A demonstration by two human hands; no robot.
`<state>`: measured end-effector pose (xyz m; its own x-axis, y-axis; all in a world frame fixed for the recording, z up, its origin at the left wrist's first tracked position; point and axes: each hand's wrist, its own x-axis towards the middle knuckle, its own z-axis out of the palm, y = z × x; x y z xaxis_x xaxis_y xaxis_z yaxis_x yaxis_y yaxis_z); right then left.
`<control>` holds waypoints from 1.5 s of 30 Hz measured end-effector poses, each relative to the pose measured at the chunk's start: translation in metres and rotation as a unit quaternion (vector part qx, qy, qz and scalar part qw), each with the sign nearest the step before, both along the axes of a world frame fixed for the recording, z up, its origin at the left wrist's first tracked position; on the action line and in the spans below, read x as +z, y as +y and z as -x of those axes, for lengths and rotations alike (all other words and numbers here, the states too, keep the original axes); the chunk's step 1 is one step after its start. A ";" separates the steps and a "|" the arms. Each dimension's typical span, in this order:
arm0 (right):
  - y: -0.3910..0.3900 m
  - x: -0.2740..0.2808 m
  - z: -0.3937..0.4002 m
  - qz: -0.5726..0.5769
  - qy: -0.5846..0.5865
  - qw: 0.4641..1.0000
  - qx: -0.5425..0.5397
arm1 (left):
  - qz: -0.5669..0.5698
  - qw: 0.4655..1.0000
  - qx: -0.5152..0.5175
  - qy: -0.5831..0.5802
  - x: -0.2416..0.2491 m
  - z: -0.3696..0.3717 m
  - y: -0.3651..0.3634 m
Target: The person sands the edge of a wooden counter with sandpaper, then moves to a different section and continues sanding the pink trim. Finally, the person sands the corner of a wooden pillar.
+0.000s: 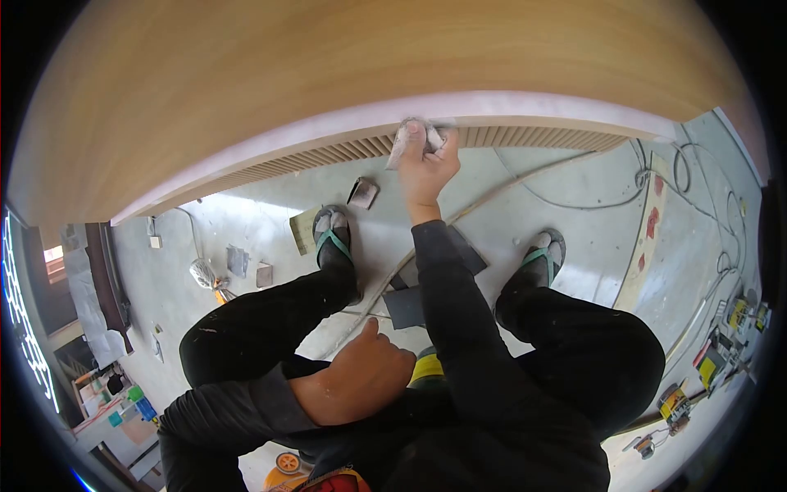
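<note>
My right hand (428, 168) reaches forward to the white-dusted edge (525, 105) of a large wooden panel (393, 53). Its fingers are wrapped round a folded, dusty piece of sandpaper (402, 143), which touches the edge. Below that edge runs a row of ribbed wooden slats (328, 153). My left hand (361, 373) is closed in a loose fist near my lap, at the left of my right forearm; whether it holds anything is hidden.
Between my feet lie dark sheets (404, 307) and a cable (525, 170). A sanding block (362, 193) and a yellowish sheet (303, 231) are by my left foot. Power tools (713, 361) stand at the right; an orange-and-black item (287, 462) is at the bottom.
</note>
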<state>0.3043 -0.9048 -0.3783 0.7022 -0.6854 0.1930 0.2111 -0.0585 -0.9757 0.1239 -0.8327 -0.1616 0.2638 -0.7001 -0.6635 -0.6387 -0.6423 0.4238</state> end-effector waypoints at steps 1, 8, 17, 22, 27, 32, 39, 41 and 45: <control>-0.003 0.000 -0.001 0.010 -0.012 0.999 -0.038 | -0.001 1.000 -0.001 0.005 0.000 0.001 -0.001; -0.001 -0.006 -0.003 0.037 -0.023 0.998 -0.033 | 0.017 1.000 0.015 0.004 -0.001 -0.002 0.000; 0.002 -0.012 0.001 -0.012 0.016 0.999 -0.035 | 0.010 1.000 0.012 0.013 -0.002 -0.001 0.000; -0.013 0.001 -0.008 -0.044 0.019 0.992 -0.121 | 0.033 0.999 0.020 -0.006 0.000 0.001 0.001; 0.001 -0.007 0.003 0.053 0.017 0.998 0.011 | -0.003 1.000 -0.006 0.010 0.002 -0.003 -0.002; -0.005 -0.018 -0.005 -0.001 0.032 0.995 -0.091 | 0.018 1.000 0.017 0.013 -0.001 0.000 0.003; -0.018 0.000 -0.006 -0.137 0.023 0.981 -0.138 | 0.046 0.999 0.025 0.010 0.002 0.000 -0.001; -0.003 -0.026 -0.004 -0.102 -0.003 0.992 -0.079 | 0.027 0.999 0.018 0.015 0.000 0.001 0.001; -0.018 -0.005 -0.006 -0.163 -0.042 0.983 -0.066 | 0.010 1.000 0.003 -0.011 0.001 0.000 0.000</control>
